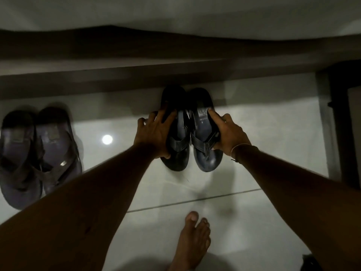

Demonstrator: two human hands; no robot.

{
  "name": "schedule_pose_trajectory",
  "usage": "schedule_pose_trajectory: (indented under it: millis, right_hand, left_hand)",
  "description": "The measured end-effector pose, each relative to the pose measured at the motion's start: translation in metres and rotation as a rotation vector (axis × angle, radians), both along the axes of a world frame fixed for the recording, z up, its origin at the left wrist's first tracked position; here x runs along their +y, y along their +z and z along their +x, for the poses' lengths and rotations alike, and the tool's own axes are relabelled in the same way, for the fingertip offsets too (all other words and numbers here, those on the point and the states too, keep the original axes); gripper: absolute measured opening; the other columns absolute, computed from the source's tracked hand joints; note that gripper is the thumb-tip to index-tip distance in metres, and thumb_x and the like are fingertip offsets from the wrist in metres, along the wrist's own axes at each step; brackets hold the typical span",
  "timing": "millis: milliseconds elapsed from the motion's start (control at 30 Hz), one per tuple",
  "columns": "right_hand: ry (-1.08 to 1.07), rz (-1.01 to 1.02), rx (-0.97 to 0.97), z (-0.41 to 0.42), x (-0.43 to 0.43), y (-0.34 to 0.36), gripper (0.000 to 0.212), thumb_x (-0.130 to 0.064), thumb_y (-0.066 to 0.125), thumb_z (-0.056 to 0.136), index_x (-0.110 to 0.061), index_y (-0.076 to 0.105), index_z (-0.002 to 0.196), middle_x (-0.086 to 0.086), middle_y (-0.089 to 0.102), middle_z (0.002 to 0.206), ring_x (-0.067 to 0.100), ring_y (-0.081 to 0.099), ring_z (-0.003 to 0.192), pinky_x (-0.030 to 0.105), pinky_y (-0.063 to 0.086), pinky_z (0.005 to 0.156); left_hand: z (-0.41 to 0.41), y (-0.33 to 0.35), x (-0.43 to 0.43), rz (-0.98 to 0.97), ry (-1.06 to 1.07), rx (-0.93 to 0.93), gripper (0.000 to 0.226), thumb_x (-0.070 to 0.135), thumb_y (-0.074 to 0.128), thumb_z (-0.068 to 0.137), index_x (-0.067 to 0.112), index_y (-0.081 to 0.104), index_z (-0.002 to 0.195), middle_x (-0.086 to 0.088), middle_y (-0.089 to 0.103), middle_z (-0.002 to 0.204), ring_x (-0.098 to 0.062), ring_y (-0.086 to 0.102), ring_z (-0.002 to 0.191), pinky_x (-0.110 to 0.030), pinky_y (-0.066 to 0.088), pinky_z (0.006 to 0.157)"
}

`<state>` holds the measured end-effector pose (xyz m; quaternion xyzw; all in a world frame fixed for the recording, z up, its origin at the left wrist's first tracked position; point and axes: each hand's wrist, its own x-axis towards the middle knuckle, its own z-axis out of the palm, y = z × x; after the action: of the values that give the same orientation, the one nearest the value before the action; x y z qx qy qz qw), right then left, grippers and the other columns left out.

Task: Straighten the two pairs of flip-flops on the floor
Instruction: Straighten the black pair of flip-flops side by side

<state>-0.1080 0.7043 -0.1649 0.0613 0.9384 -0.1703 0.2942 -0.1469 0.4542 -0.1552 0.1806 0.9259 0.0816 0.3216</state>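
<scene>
Two dark navy flip-flops lie side by side on the pale tiled floor, heels against the dark ledge, toes toward me. My left hand (156,133) grips the outer edge of the left navy flip-flop (178,137), thumb under its side, fingers spread over it. My right hand (227,133) holds the right navy flip-flop (203,137) by its outer edge, a finger pressing on the heel label. A second, greyer pair (39,153) lies at the far left, side by side, a little blurred, with nothing touching it.
A dark ledge or bed base (136,75) runs across the back under a pale sheet. A dark upright post (343,114) stands at the right. My bare foot (192,241) rests on the tiles in the foreground. A light reflection (107,139) glints between the pairs.
</scene>
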Motion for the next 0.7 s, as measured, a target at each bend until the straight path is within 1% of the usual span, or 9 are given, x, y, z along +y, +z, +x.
schedule_pose_trajectory:
  millis: [167, 300, 400, 433, 467, 533, 567, 633, 700]
  right_hand:
    - [-0.041, -0.009, 0.006, -0.004, -0.003, 0.000, 0.120, -0.024, 0.093, 0.070, -0.044, 0.016, 0.160, 0.010, 0.045, 0.132, 0.046, 0.065, 0.103, 0.053, 0.056, 0.094]
    - [-0.052, -0.004, -0.006, -0.006, -0.008, 0.001, 0.119, -0.025, 0.093, 0.070, -0.044, 0.016, 0.160, 0.012, 0.046, 0.132, 0.047, 0.065, 0.106, 0.054, 0.057, 0.095]
    - [-0.051, 0.005, -0.031, -0.004, -0.010, 0.005, 0.129, -0.021, 0.095, 0.068, -0.042, 0.010, 0.162, 0.016, 0.044, 0.140, 0.049, 0.062, 0.112, 0.056, 0.056, 0.097]
    - [-0.059, 0.023, -0.035, -0.001, -0.012, 0.007, 0.135, -0.018, 0.095, 0.065, -0.042, 0.005, 0.163, 0.018, 0.039, 0.148, 0.050, 0.059, 0.118, 0.058, 0.055, 0.098]
    - [-0.080, 0.057, -0.034, 0.004, -0.015, 0.011, 0.141, -0.015, 0.096, 0.065, -0.042, -0.002, 0.163, 0.019, 0.029, 0.159, 0.052, 0.053, 0.126, 0.061, 0.053, 0.099]
    - [-0.155, 0.137, 0.008, 0.021, -0.029, 0.021, 0.140, -0.021, 0.093, 0.070, -0.043, -0.011, 0.161, 0.015, 0.006, 0.171, 0.053, 0.032, 0.143, 0.070, 0.047, 0.101]
    - [-0.167, 0.165, 0.047, 0.033, -0.041, 0.028, 0.137, -0.026, 0.091, 0.072, -0.042, -0.013, 0.160, 0.014, 0.002, 0.172, 0.053, 0.024, 0.146, 0.073, 0.045, 0.101]
    - [-0.118, 0.166, 0.116, 0.060, -0.078, 0.041, 0.135, -0.027, 0.089, 0.068, -0.038, -0.009, 0.161, 0.017, 0.007, 0.171, 0.052, 0.020, 0.148, 0.074, 0.043, 0.102]
    - [-0.039, 0.105, 0.118, 0.082, -0.124, 0.050, 0.135, -0.028, 0.089, 0.061, -0.033, 0.001, 0.164, 0.019, 0.014, 0.169, 0.051, 0.019, 0.150, 0.072, 0.038, 0.109]
  left_hand:
    - [0.005, -0.006, -0.001, 0.003, -0.011, 0.015, 0.154, 0.051, 0.099, 0.048, 0.032, 0.002, 0.166, -0.005, -0.004, 0.175, -0.038, 0.017, 0.154, -0.062, 0.028, 0.119]
    - [0.007, -0.009, -0.004, 0.010, -0.029, 0.035, 0.154, 0.053, 0.099, 0.047, 0.032, 0.002, 0.165, -0.006, -0.005, 0.174, -0.038, 0.020, 0.153, -0.061, 0.031, 0.116]
    - [0.010, -0.005, -0.006, 0.018, -0.029, 0.043, 0.154, 0.058, 0.097, 0.046, 0.035, 0.002, 0.164, -0.006, -0.007, 0.173, -0.039, 0.017, 0.152, -0.065, 0.032, 0.115]
    - [0.012, -0.002, -0.009, 0.021, -0.024, 0.040, 0.154, 0.060, 0.096, 0.046, 0.037, -0.001, 0.164, -0.006, -0.009, 0.172, -0.041, 0.013, 0.153, -0.068, 0.030, 0.116]
    - [0.014, 0.003, -0.013, 0.031, -0.018, 0.028, 0.155, 0.062, 0.095, 0.047, 0.039, -0.005, 0.163, -0.007, -0.011, 0.172, -0.043, 0.008, 0.155, -0.072, 0.026, 0.117]
    - [0.024, 0.015, -0.029, 0.060, -0.019, -0.009, 0.159, 0.065, 0.095, 0.047, 0.041, -0.013, 0.162, -0.007, -0.020, 0.171, -0.044, -0.005, 0.157, -0.077, 0.014, 0.119]
    - [0.032, 0.023, -0.042, 0.075, -0.023, -0.023, 0.162, 0.066, 0.094, 0.046, 0.041, -0.016, 0.162, -0.006, -0.025, 0.171, -0.043, -0.011, 0.158, -0.078, 0.009, 0.119]
    - [0.052, 0.040, -0.082, 0.089, -0.005, -0.036, 0.162, 0.073, 0.090, 0.046, 0.041, -0.021, 0.161, -0.002, -0.034, 0.169, -0.038, -0.017, 0.159, -0.077, 0.002, 0.119]
    - [0.071, 0.052, -0.132, 0.082, 0.073, -0.042, 0.157, 0.081, 0.081, 0.048, 0.042, -0.022, 0.160, 0.002, -0.033, 0.170, -0.033, -0.017, 0.159, -0.076, 0.003, 0.121]
